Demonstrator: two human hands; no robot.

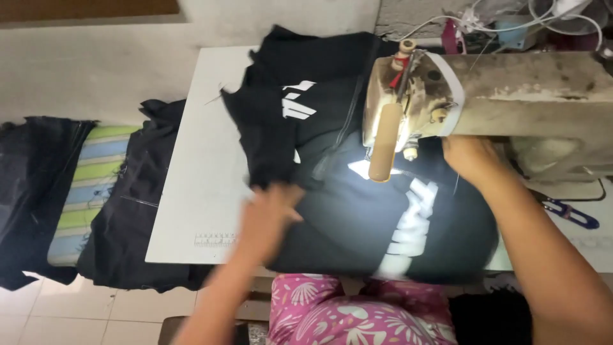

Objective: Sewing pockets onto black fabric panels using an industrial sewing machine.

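Observation:
A black garment (357, 217) with white print lies spread over the white sewing table (204, 160), lit by the machine's lamp. My left hand (271, 214), blurred by motion, rests on the garment's left part, fingers on a loose black flap (265, 137). My right hand (469, 160) sits on the cloth just right of the needle area, under the head of the grey sewing machine (447, 96). Whether either hand pinches the cloth is unclear.
More black fabric (128, 211) hangs off the table's left edge over a striped cushion (89, 191). Blue-handled scissors (575, 214) lie at the right. White cables (511, 25) run behind the machine. A pink floral lap (357, 313) is below the table.

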